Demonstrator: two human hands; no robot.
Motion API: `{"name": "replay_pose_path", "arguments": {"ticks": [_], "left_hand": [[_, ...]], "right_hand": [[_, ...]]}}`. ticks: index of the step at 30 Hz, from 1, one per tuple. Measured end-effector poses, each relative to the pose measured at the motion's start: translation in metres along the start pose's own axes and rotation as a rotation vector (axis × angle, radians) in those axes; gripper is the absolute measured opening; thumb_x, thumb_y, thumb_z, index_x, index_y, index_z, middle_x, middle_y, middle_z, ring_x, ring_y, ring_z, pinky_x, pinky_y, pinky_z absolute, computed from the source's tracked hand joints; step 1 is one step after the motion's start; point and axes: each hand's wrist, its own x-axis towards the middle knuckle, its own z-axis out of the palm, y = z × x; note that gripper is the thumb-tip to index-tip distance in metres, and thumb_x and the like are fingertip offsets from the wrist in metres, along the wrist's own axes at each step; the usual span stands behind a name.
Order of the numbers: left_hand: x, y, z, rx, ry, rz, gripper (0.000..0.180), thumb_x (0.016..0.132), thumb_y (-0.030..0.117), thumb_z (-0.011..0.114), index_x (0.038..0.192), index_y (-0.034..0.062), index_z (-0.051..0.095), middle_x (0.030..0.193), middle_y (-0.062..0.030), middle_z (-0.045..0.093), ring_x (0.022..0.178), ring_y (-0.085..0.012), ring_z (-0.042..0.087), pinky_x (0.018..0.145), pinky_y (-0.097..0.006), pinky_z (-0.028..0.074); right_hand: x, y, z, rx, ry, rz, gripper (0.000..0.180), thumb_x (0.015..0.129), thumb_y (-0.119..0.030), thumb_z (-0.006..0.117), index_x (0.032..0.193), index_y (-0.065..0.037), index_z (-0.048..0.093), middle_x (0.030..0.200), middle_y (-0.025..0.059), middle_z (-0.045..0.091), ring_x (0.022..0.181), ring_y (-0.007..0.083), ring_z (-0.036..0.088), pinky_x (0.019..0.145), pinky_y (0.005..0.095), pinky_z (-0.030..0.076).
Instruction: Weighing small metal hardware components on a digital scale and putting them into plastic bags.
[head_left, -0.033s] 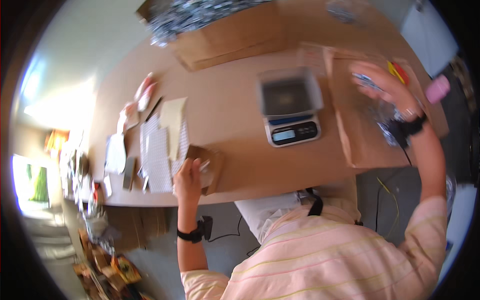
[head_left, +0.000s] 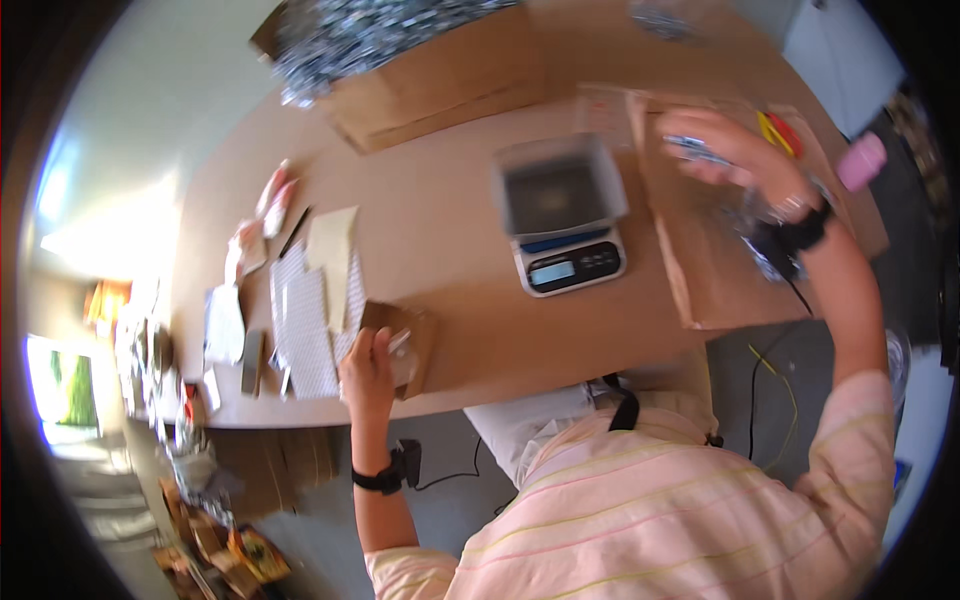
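From the head camera, looking down, the left hand (head_left: 368, 370) sits at the near edge of the brown wooden table (head_left: 440, 240). Its fingers are curled and pinch a small clear plastic bag (head_left: 402, 350), shiny and see-through. The bag lies on a small brown cardboard piece (head_left: 418, 335) close to that near edge. What is inside the bag is too small to tell. Just to the left of the hand lie white sheets with tiny dots (head_left: 305, 325) and a pale yellow paper (head_left: 330, 245). The right hand (head_left: 730, 155) is up over the far right corner of the table, above a flat brown cardboard box (head_left: 700, 270). Its fingers are bent and close together around a thin blue and silver thing (head_left: 690, 148), which is blurred. A black band sits on each wrist. In the middle of the table stands a grey kitchen scale with a square tray on top (head_left: 562, 215). At the far edge is a big open cardboard box full of shiny silver packets (head_left: 400, 45). A pink round thing (head_left: 862, 160) lies at the right edge.
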Motion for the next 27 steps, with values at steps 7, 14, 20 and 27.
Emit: {"name": "replay_pose_path", "arguments": {"ticks": [7, 14, 20, 27], "left_hand": [[-0.007, -0.003, 0.002, 0.012, 0.039, 0.109, 0.026, 0.091, 0.020, 0.069, 0.081, 0.0011, 0.055, 0.064, -0.0148, 0.058, 0.056, -0.0322, 0.056, 0.056, -0.041, 0.044], [-0.019, 0.006, -0.006, -0.032, -0.082, 0.089, 0.014, 0.085, -0.001, 0.066, 0.099, 0.0032, 0.068, 0.072, -0.0100, 0.065, 0.063, -0.0248, 0.063, 0.061, -0.034, 0.050], [-0.011, 0.007, -0.023, 0.079, -0.010, 0.238, 0.030, 0.081, -0.014, 0.058, 0.102, 0.0028, 0.072, 0.086, -0.0124, 0.067, 0.076, -0.0242, 0.066, 0.068, -0.036, 0.052], [-0.010, 0.061, -0.022, -0.244, 0.032, 0.249, 0.043, 0.077, -0.018, 0.053, 0.109, 0.0036, 0.073, 0.087, -0.0078, 0.062, 0.072, -0.0151, 0.056, 0.065, -0.027, 0.046]], "right_hand": [[0.070, -0.019, 0.111, -0.561, -0.131, -0.148, 0.026, 0.099, -0.029, 0.052, 0.104, -0.004, 0.059, 0.073, 0.0038, 0.054, 0.056, 0.0113, 0.054, 0.048, 0.0280, 0.045], [0.059, 0.008, 0.122, -1.035, -0.008, -0.612, 0.022, 0.093, -0.020, 0.060, 0.105, -0.002, 0.066, 0.099, 0.0165, 0.067, 0.090, 0.0344, 0.066, 0.081, 0.0428, 0.051], [0.008, 0.006, 0.038, -0.997, 0.300, -0.527, 0.022, 0.092, -0.021, 0.060, 0.083, -0.001, 0.060, 0.079, 0.0156, 0.062, 0.076, 0.0293, 0.062, 0.067, 0.0410, 0.046], [-0.057, 0.139, -0.107, -1.572, 0.276, 0.146, 0.025, 0.090, -0.009, 0.057, 0.108, 0.007, 0.057, 0.103, 0.0276, 0.059, 0.102, 0.0423, 0.061, 0.084, 0.0465, 0.050]]}}
